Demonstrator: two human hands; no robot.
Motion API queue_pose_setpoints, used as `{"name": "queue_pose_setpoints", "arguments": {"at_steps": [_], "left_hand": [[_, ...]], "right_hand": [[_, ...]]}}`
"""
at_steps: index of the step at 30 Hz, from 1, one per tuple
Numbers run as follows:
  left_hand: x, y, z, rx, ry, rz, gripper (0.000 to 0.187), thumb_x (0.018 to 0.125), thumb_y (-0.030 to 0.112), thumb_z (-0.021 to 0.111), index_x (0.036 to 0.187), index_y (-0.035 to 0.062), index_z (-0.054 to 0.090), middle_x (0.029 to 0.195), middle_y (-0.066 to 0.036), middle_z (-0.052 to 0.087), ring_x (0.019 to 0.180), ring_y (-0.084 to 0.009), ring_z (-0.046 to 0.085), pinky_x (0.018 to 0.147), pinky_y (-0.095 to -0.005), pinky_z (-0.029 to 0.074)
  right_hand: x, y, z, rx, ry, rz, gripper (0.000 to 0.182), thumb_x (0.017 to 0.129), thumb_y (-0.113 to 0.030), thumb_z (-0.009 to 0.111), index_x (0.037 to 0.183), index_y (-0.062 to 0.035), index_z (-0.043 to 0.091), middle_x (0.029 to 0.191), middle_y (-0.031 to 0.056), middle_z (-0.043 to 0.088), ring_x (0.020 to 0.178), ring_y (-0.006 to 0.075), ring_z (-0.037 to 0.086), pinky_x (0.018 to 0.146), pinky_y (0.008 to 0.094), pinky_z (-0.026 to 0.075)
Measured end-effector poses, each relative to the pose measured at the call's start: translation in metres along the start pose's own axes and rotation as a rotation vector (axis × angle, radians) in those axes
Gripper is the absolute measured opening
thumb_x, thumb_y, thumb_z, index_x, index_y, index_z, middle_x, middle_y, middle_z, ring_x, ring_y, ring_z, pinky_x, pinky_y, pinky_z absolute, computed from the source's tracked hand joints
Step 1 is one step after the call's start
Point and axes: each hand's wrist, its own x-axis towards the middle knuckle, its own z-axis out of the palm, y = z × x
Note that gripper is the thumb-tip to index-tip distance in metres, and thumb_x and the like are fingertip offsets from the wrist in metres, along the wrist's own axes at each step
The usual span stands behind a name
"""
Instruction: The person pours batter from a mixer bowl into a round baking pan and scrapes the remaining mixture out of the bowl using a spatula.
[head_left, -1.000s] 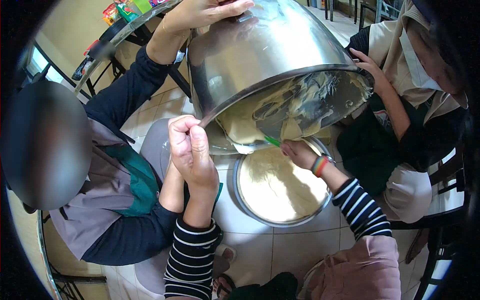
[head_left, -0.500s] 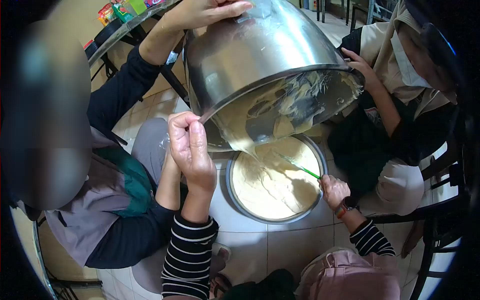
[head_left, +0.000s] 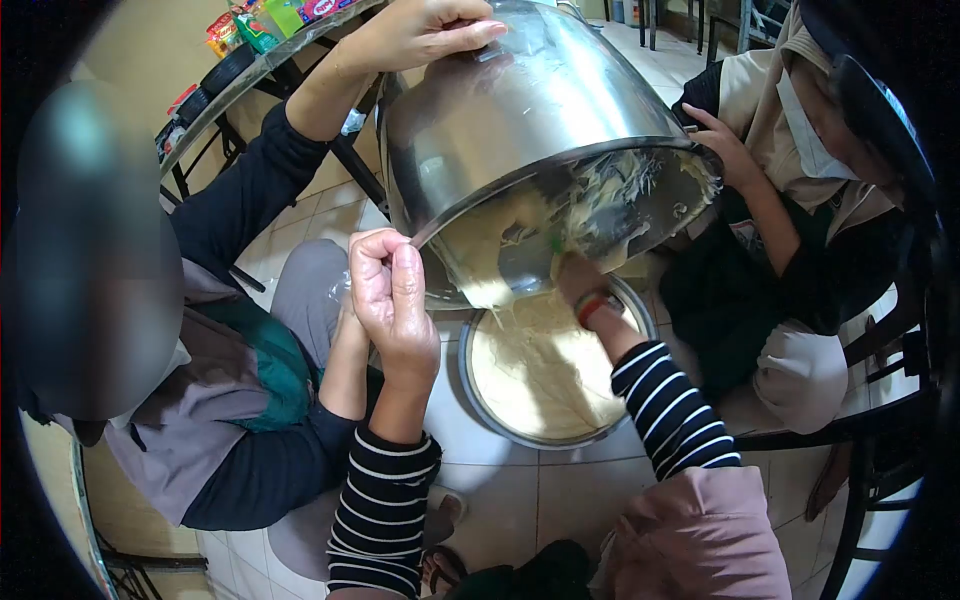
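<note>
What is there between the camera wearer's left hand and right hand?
In the head view, the lower rim of the tilted metal pot lies between them, with pale batter hanging over it.

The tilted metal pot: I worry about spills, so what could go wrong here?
The metal pot might slip if either the left hand on its rim or a co-worker's hand shifts. Batter at its lip may miss the pan, hanging near that edge. The right hand, with a green tool at the pot's mouth, could bump it.
</note>
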Motion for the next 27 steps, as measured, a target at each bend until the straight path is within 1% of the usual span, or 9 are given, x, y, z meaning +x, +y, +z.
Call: {"name": "queue_pose_setpoints", "arguments": {"at_steps": [2, 5, 10, 14, 18, 20, 23, 25, 27], "left_hand": [[0.001, 0.000, 0.000, 0.023, -0.005, 0.026, 0.007, 0.084, 0.006, 0.040, 0.090, 0.0019, 0.043, 0.087, -0.003, 0.042, 0.082, -0.0082, 0.042, 0.077, -0.0205, 0.033], [0.001, -0.003, -0.003, 0.047, 0.001, 0.039, 0.006, 0.085, 0.006, 0.041, 0.089, 0.0023, 0.043, 0.086, -0.003, 0.042, 0.080, -0.0080, 0.041, 0.077, -0.0202, 0.032], [-0.002, 0.005, 0.003, 0.021, 0.007, 0.024, 0.006, 0.085, 0.008, 0.042, 0.089, 0.0028, 0.043, 0.086, -0.002, 0.042, 0.080, -0.0073, 0.040, 0.076, -0.0198, 0.032], [-0.001, 0.005, -0.003, -0.020, -0.022, -0.015, 0.006, 0.085, 0.008, 0.042, 0.089, 0.0031, 0.043, 0.086, -0.001, 0.041, 0.079, -0.0062, 0.039, 0.076, -0.0188, 0.031], [0.001, 0.006, -0.002, -0.038, -0.012, -0.034, 0.006, 0.085, 0.008, 0.042, 0.089, 0.0032, 0.043, 0.085, -0.001, 0.041, 0.078, -0.0056, 0.038, 0.074, -0.0179, 0.031], [0.001, 0.008, 0.000, 0.009, -0.013, 0.006, 0.006, 0.085, 0.008, 0.042, 0.089, 0.0036, 0.043, 0.084, 0.000, 0.041, 0.076, -0.0052, 0.038, 0.072, -0.0172, 0.031], [0.000, 0.003, -0.006, 0.036, -0.028, 0.009, 0.005, 0.085, 0.008, 0.042, 0.088, 0.0039, 0.044, 0.083, 0.000, 0.041, 0.075, -0.0049, 0.038, 0.070, -0.0170, 0.031], [-0.004, 0.009, -0.002, 0.015, -0.019, -0.020, 0.005, 0.085, 0.008, 0.043, 0.088, 0.0042, 0.044, 0.083, 0.000, 0.041, 0.075, -0.0047, 0.038, 0.070, -0.0170, 0.031], [0.000, 0.008, -0.002, -0.043, -0.026, -0.057, 0.006, 0.085, 0.009, 0.043, 0.088, 0.0043, 0.044, 0.082, 0.001, 0.041, 0.076, -0.0045, 0.038, 0.071, -0.0174, 0.031]], "right_hand": [[-0.011, -0.024, 0.020, 0.266, 0.031, -0.227, 0.023, 0.081, -0.016, 0.035, 0.074, -0.0035, 0.053, 0.075, 0.0172, 0.057, 0.069, 0.0298, 0.056, 0.060, 0.0375, 0.044], [-0.029, -0.060, -0.001, 0.561, -0.069, -0.165, 0.025, 0.081, -0.019, 0.038, 0.080, -0.0011, 0.055, 0.072, 0.0199, 0.056, 0.073, 0.0326, 0.056, 0.062, 0.0403, 0.044], [-0.067, -0.054, -0.030, 1.014, -0.262, -0.209, 0.040, 0.087, -0.030, 0.032, 0.069, 0.0011, 0.050, 0.062, 0.0213, 0.051, 0.059, 0.0352, 0.050, 0.058, 0.0406, 0.039], [-0.091, 0.002, -0.047, 0.672, -0.266, -0.331, 0.033, 0.085, -0.033, 0.036, 0.075, -0.0036, 0.047, 0.059, 0.0187, 0.051, 0.057, 0.0367, 0.051, 0.055, 0.0433, 0.041], [-0.143, 0.059, -0.059, 0.230, -0.118, -0.459, 0.022, 0.083, -0.027, 0.043, 0.080, -0.0051, 0.043, 0.061, 0.0146, 0.054, 0.052, 0.0309, 0.054, 0.047, 0.0402, 0.043], [-0.167, 0.073, -0.064, 0.037, -0.291, -0.361, 0.024, 0.084, -0.027, 0.040, 0.079, -0.0038, 0.042, 0.062, 0.0144, 0.054, 0.056, 0.0285, 0.056, 0.050, 0.0369, 0.045], [-0.179, 0.089, -0.056, 0.069, -0.186, -0.356, 0.024, 0.084, -0.027, 0.040, 0.079, -0.0037, 0.043, 0.065, 0.0145, 0.054, 0.057, 0.0287, 0.056, 0.050, 0.0379, 0.045], [-0.181, 0.093, -0.063, -0.018, -0.282, -0.150, 0.022, 0.083, -0.026, 0.041, 0.078, -0.0048, 0.043, 0.066, 0.0138, 0.055, 0.059, 0.0290, 0.056, 0.051, 0.0383, 0.045], [-0.168, 0.089, -0.070, -0.014, -0.184, -0.132, 0.021, 0.083, -0.025, 0.041, 0.078, -0.0053, 0.043, 0.066, 0.0141, 0.055, 0.059, 0.0300, 0.056, 0.051, 0.0390, 0.045]]}}
